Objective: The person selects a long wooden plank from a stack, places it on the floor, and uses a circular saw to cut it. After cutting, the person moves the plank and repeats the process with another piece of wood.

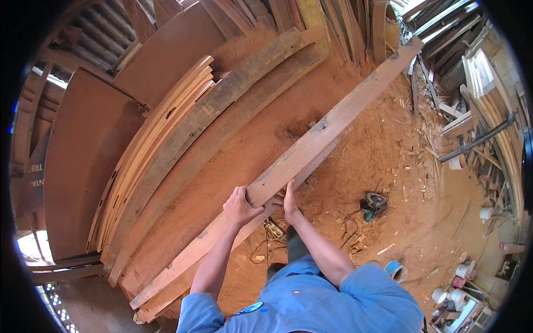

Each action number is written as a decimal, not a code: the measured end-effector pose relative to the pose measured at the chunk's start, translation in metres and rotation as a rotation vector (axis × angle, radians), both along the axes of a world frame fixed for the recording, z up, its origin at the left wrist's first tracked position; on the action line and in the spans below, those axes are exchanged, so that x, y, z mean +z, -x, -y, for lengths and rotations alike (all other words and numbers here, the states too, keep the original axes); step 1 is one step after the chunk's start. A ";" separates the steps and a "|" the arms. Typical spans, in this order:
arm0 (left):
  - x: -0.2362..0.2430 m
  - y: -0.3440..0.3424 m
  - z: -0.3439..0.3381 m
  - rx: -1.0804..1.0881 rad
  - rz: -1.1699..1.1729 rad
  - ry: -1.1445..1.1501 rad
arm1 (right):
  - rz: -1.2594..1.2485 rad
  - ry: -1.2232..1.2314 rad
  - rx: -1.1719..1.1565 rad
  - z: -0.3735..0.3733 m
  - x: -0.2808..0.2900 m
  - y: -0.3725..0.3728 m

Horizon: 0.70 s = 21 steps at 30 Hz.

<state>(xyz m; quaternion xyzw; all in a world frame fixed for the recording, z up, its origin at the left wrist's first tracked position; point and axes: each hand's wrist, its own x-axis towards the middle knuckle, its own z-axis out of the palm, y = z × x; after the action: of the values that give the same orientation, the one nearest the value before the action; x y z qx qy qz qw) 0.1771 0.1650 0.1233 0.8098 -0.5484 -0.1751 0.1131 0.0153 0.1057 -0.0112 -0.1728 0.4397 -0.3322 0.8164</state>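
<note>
A long wooden plank (322,130) slants from my hands up to the far right, with a few dark marks on its face. My left hand (241,206) is closed round its near end, thumb lying across the wood. On the other edge, my right hand (290,204) grips the same plank, its fingers partly hidden below. Under the near end lies another pale board (183,261), running down to the lower left. Sawdust (222,161) thickly covers the surface behind the boards.
Left, grooved wood strips (161,136) lie beside a dark weathered board (189,122). A green power tool (373,206) sits on the littered floor, and a corded tool (273,230) lies near my legs. A blue bucket (396,270) stands right. Timber (491,119) leans at the far right.
</note>
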 end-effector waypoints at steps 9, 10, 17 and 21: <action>-0.078 -0.012 0.020 0.151 0.127 0.089 | -1.107 1.049 0.350 0.058 0.081 0.068; -0.082 -0.012 0.021 0.181 0.156 0.120 | -1.165 1.161 0.398 0.070 0.095 0.063; -0.123 0.055 -0.041 0.133 0.215 0.207 | -1.222 2.005 1.310 0.103 0.083 0.000; -0.131 0.085 -0.082 -0.151 0.379 0.002 | -1.212 2.173 1.399 0.095 0.020 0.021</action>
<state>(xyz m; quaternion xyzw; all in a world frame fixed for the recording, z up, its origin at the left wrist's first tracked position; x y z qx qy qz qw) 0.0926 0.2468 -0.0072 0.7849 -0.6190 -0.0272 -0.0047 -0.0053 0.0105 0.0085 -0.9927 0.0720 0.0896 -0.0370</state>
